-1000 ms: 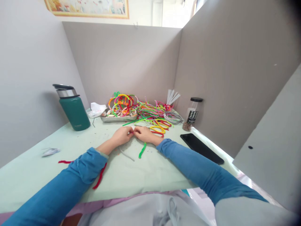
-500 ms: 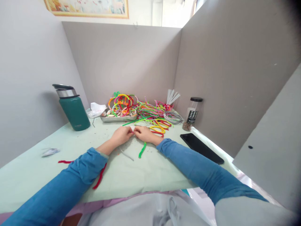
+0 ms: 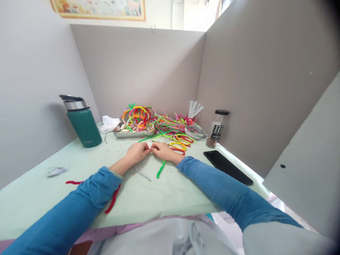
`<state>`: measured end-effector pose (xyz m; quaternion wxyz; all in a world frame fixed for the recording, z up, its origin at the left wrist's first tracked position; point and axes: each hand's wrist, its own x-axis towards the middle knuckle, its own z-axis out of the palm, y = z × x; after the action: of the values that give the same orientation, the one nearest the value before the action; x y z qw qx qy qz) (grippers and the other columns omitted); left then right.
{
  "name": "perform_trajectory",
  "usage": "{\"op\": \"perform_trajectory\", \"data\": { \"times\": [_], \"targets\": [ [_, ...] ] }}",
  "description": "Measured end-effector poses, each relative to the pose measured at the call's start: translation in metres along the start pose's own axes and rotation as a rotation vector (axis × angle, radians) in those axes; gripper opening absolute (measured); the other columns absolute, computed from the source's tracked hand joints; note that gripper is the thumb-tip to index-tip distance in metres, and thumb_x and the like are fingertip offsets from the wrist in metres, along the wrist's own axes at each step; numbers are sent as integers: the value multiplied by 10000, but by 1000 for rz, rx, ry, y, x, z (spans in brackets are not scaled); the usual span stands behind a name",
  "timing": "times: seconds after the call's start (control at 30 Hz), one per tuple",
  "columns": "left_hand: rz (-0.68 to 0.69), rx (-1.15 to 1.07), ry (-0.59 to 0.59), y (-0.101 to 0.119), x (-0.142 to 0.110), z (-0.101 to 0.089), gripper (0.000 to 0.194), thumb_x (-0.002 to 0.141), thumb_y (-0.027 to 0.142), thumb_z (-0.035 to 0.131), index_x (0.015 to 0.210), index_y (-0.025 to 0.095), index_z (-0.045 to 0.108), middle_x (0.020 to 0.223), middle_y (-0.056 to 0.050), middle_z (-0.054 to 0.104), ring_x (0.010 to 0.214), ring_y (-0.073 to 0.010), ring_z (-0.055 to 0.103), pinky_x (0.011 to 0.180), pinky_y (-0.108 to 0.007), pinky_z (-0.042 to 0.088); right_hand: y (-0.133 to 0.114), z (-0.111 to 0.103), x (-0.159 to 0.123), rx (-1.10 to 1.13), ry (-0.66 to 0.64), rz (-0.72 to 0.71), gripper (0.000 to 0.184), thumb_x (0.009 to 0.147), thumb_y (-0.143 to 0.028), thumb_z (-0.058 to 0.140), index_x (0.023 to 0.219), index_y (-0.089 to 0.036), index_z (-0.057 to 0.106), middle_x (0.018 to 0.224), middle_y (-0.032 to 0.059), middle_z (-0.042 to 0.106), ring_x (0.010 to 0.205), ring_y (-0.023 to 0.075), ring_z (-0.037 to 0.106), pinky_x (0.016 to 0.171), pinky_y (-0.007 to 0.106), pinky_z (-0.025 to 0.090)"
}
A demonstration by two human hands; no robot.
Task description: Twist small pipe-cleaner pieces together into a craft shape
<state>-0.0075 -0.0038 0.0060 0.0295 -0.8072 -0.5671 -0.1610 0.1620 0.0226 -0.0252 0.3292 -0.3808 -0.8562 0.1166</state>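
Observation:
My left hand and my right hand meet over the middle of the table, fingertips pinched together almost touching. A small whitish piece shows just beyond the fingertips; its kind is too small to tell, and my fingers cover most of what they grip. In front of my right hand lies a short green pipe cleaner. A thin grey strand rests below my left hand. Red pipe cleaner sticks out from under my left sleeve. Yellow and red bent pipe cleaners lie just past my right hand.
Behind my hands stand a metal tray with colourful loops and a heap of pipe cleaners. A coil of grey wire, a clear jar and a black phone are to the right. A green bottle stands left. Grey partitions enclose the table.

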Motion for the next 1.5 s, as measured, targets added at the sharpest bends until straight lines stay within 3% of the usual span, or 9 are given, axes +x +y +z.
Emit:
{"op": "perform_trajectory", "data": {
  "times": [0.43, 1.0, 1.5],
  "targets": [
    [-40, 35, 20, 0, 0, -1, 308, 802, 465, 509, 776, 209, 680, 788, -64, 718, 729, -195, 629, 603, -248, 383, 1, 1, 0, 14, 8, 4, 145, 828, -192, 475, 804, -164, 615, 729, 8, 607, 664, 127, 487, 606, 229, 304],
    [69, -23, 13, -4, 2, 2, 257, 813, 360, 489, 837, 202, 691, 834, -52, 723, 752, -182, 628, 651, -244, 406, 2, 2, 0, 15, 3, -16, 138, 828, -193, 472, 803, -158, 603, 724, 5, 596, 659, 119, 469, 601, 224, 287],
    [92, -90, 40, -5, 2, 6, 195, 801, 326, 511, 918, 201, 603, 887, -32, 698, 767, -178, 621, 655, -254, 408, 4, 3, 1, 23, -4, -35, 116, 812, -190, 476, 796, -165, 588, 701, -6, 574, 640, 116, 450, 595, 225, 282]
  ]
}}
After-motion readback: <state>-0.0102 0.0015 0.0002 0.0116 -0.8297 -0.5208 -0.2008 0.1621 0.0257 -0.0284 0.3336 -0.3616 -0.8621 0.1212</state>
